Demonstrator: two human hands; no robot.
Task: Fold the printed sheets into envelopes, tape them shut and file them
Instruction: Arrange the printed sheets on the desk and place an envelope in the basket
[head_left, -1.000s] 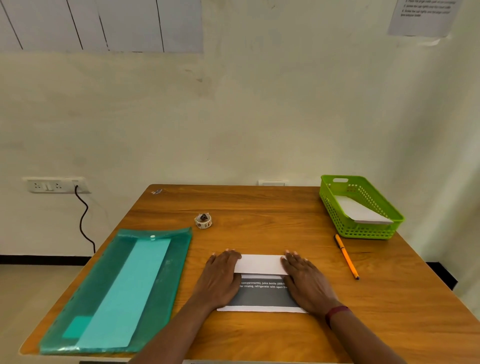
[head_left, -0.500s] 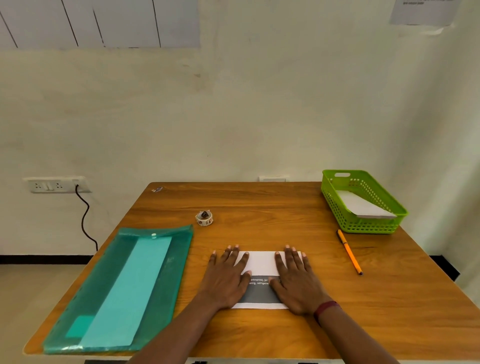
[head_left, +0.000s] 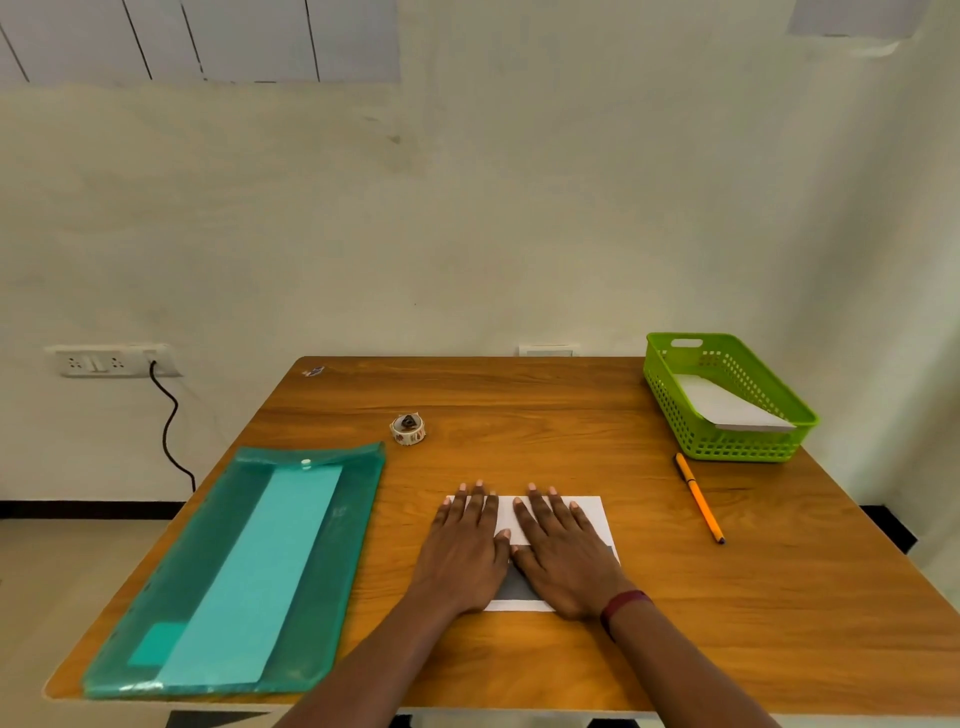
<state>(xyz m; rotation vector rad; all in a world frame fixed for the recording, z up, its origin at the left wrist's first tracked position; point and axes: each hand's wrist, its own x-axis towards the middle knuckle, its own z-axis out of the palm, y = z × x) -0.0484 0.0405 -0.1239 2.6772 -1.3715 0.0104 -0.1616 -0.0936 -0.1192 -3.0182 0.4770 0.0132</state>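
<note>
Near edge of the wooden table (head_left: 779, 597): two bare forearms reach in from below. The left hand (head_left: 465, 551) and the right hand (head_left: 563, 558) lie palm down, side by side, fingers spread and flat, gripping nothing; both press on the folded printed sheet (head_left: 592, 519) that lies flat at the middle of the table, closer to the near edge than the far one. The thumbs nearly meet over the sheet's centre. The sheet's far half shows blank white; a dark grey printed band shows between and beside the hands (its text is hidden). A maroon wristband (head_left: 623, 605) circles the right wrist.

Left side: a translucent teal document folder (head_left: 322, 571) lies flat along the left edge, running from the near-left corner toward mid-table, with a pale turquoise strip (head_left: 260, 582) visible through it and a white snap button (head_left: 306, 462) at its far end.

Right side: an orange pen (head_left: 698, 496) lies well apart from the sheet, pointing roughly toward the far-right corner.

Farther in: a small roll of patterned tape (head_left: 408, 428) rests left of centre, beyond the folder's far end. At the far-right corner stands a lime-green plastic basket (head_left: 670, 395) holding a folded white paper (head_left: 727, 408), which leans on the near rim.

Beyond the far edge: a cream wall, with a socket strip (head_left: 104, 360) and a black cable (head_left: 169, 431) hanging from it at left.
</note>
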